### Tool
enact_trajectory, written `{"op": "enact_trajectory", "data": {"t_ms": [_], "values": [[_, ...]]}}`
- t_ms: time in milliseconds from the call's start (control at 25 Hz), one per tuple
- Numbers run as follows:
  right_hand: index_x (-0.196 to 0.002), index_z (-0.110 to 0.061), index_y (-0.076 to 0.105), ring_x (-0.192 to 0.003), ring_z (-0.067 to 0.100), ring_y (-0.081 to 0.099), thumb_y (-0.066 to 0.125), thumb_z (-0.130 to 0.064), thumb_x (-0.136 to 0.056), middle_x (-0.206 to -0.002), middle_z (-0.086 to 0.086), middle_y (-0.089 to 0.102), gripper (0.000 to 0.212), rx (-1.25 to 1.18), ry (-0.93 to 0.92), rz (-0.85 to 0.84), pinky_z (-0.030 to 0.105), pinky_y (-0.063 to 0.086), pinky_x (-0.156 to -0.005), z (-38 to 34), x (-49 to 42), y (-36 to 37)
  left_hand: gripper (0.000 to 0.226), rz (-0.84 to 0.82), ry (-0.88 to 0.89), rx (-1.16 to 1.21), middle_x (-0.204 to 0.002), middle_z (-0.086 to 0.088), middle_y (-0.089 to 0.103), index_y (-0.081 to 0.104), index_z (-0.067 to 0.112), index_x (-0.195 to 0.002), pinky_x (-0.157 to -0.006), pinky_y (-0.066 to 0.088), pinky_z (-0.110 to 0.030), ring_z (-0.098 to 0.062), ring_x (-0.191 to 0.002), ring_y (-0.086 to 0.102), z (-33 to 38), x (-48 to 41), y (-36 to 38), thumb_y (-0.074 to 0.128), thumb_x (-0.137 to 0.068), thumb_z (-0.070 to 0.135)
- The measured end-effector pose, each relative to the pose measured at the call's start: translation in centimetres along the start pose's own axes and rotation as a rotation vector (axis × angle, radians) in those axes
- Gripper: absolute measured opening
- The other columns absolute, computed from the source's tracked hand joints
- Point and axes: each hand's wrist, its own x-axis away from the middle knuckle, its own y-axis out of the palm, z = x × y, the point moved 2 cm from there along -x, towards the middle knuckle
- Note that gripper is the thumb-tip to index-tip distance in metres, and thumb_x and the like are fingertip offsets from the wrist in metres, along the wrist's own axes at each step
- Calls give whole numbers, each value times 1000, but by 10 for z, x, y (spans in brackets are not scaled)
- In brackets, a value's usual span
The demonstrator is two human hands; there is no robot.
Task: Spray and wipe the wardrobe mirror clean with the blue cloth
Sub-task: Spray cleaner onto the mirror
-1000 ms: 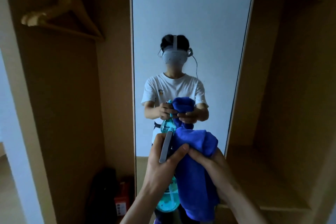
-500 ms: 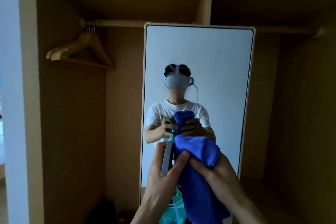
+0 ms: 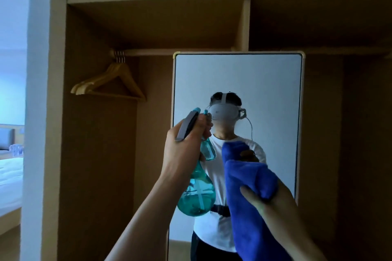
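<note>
Tall white-framed mirror (image 3: 265, 82) in wardrobe, left hand (image 3: 184, 150) clamped around teal translucent spray bottle (image 3: 196, 193), right hand (image 3: 273, 199) gripping folded deep-blue cloth (image 3: 248, 178)

No words, numbers or signs are showing anywhere that can be read, not even on the see-through teal plastic spray bottle (image 3: 196, 195).

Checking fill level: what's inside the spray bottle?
The spray bottle is see-through teal: liquid fills its lower bulb, with a dip tube running down into it. The left hand covers its neck.
</note>
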Motion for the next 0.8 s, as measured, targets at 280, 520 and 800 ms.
{"op": "enact_trajectory", "data": {"t_ms": [280,520,800], "values": [[-104,-23,63,-89,14,67,77,-34,-84,-90,-6,69,27,59,-130,108,37,52,-82,-40,-20,-17,29,5,-45,57,-60,4,62,69,20,-72,-45,44,-24,-8,-54,55,12,9,6,65,-98,34],[-104,-19,63,-85,15,67,77,-36,-84,-89,-2,70,30,42,-72,163,36,51,-78,-51,-15,-30,23,69,-88,35,-70,3,70,71,20,-80,-44,47,-21,-1,-59,62,0,30,-6,64,-98,33],[-106,-15,65,-86,16,69,78,-38,-84,-90,1,70,34,46,48,179,32,51,-75,-34,20,-29,26,67,-204,-63,-79,-2,72,72,18,-94,-50,50,-24,-9,-65,68,-42,65,-33,60,-99,41]]}}
